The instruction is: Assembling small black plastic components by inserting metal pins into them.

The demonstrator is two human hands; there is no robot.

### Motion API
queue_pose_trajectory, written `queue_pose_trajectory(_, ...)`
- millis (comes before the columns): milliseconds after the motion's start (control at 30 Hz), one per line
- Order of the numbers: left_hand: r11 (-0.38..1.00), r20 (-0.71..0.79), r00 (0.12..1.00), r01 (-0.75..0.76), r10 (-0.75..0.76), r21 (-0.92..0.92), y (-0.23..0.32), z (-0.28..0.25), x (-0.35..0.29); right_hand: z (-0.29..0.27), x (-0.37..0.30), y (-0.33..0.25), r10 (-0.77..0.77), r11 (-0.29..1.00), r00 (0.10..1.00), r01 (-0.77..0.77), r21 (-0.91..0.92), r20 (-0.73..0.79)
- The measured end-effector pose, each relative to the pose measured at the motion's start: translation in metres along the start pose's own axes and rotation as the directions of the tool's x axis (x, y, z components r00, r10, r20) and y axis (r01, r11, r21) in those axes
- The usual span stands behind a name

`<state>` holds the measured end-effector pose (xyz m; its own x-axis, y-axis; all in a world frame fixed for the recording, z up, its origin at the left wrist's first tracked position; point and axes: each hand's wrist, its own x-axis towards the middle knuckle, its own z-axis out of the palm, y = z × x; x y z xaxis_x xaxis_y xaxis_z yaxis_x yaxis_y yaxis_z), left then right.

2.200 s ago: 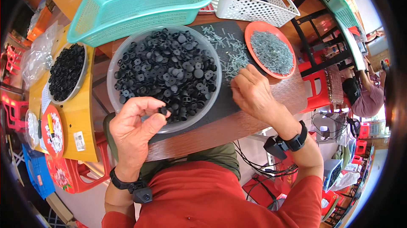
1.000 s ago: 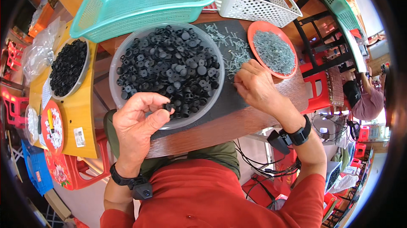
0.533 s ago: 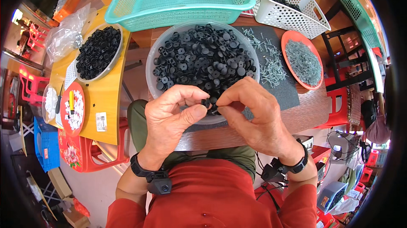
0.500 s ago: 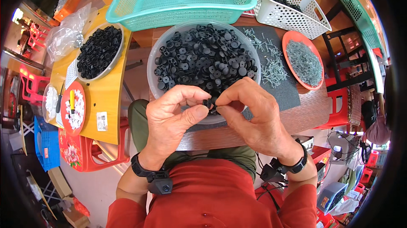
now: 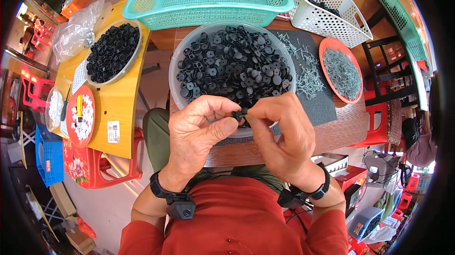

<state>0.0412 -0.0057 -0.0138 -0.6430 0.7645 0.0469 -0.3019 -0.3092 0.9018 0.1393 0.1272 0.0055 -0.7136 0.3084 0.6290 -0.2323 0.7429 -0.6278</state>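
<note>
Over the near rim of the clear bowl, a small black part, stubby, dark, finely ridged! The left hand's grip pinches it; the right hand's grip comes narrow at its other end, but whether it clasps anything, I cannot tell.

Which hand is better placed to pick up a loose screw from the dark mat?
Probably the right hand: it is nearer the loose screws on the dark mat. The left hand is farther off, pinching a small black part.
</note>
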Motion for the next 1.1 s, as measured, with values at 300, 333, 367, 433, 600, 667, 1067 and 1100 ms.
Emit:
queue_pose_trajectory(300,0.98,-0.064,0.994,-0.078,0.091,0.185,-0.003,0.008,-0.01,0.008,-0.006,-0.002,-0.12,0.992,0.992,0.118,-0.049,-0.03)
queue_pose_trajectory(333,0.988,-0.081,0.995,-0.04,0.052,0.147,-0.003,0.009,-0.011,0.009,-0.006,-0.003,-0.118,0.992,0.992,0.115,-0.055,-0.048)
queue_pose_trajectory(367,0.994,-0.097,0.995,-0.002,0.012,0.107,-0.003,0.009,-0.012,0.009,-0.008,-0.004,-0.124,0.991,0.991,0.121,-0.056,-0.048)
queue_pose_trajectory(433,0.994,-0.09,0.996,0.003,0.007,0.111,-0.004,0.008,-0.013,0.009,-0.009,-0.005,-0.072,0.997,0.997,0.071,-0.016,-0.04)
queue_pose_trajectory(600,0.99,-0.083,0.996,0.029,-0.018,0.135,-0.004,0.003,-0.013,-0.001,-0.006,-0.004,-0.013,1.0,0.999,0.014,-0.019,0.046)
queue_pose_trajectory(667,0.982,-0.128,0.992,0.028,-0.004,0.187,0.003,0.0,-0.011,-0.007,-0.002,-0.001,-0.005,0.996,1.0,0.007,-0.085,0.018)
queue_pose_trajectory(1067,0.99,-0.181,0.978,-0.079,0.099,0.115,0.004,-0.017,-0.007,-0.023,0.01,0.024,0.046,0.947,0.915,0.088,-0.308,0.4)
queue_pose_trajectory(1100,0.984,-0.197,0.972,-0.098,0.126,0.148,0.004,-0.017,-0.008,-0.024,0.011,0.026,0.043,0.941,0.894,0.114,-0.319,0.446)
